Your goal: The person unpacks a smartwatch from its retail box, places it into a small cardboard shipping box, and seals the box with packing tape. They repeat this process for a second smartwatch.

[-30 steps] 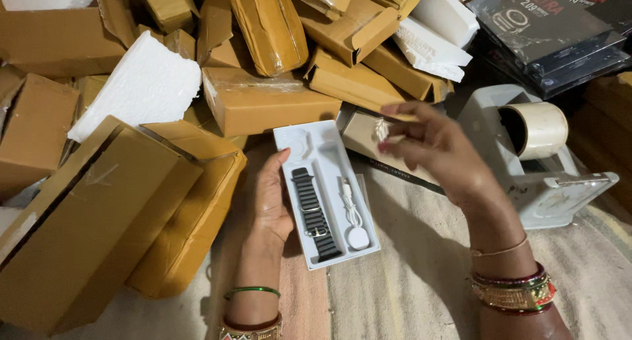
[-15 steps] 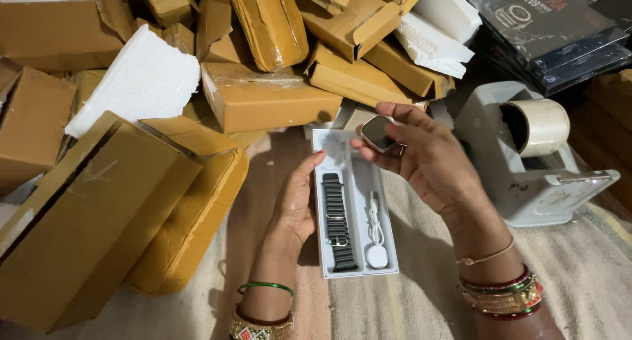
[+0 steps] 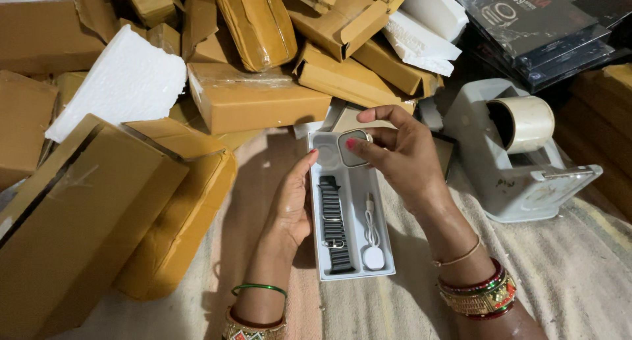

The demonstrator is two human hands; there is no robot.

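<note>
A white tray [image 3: 384, 221] lies in front of me on the cloth. Inside it are a dark watch strap [image 3: 333, 223] and a white charging cable [image 3: 372, 236] with a round puck. My left hand [image 3: 289, 205] steadies the tray along its left edge. My right hand [image 3: 403, 157] pinches a square watch body [image 3: 353, 147] with a grey face, held over the tray's top compartment.
A heap of brown cardboard parcels [image 3: 253, 96] and white foam blocks [image 3: 125, 80] fills the back and left. A grey tape dispenser [image 3: 520, 156] with a tape roll stands at the right. Dark flat product boxes [image 3: 533, 24] are stacked at the top right.
My right hand has brought the watch body from above the tray's far end down over its top compartment. The tray has shifted nearer to me, with my left hand still on its edge.
</note>
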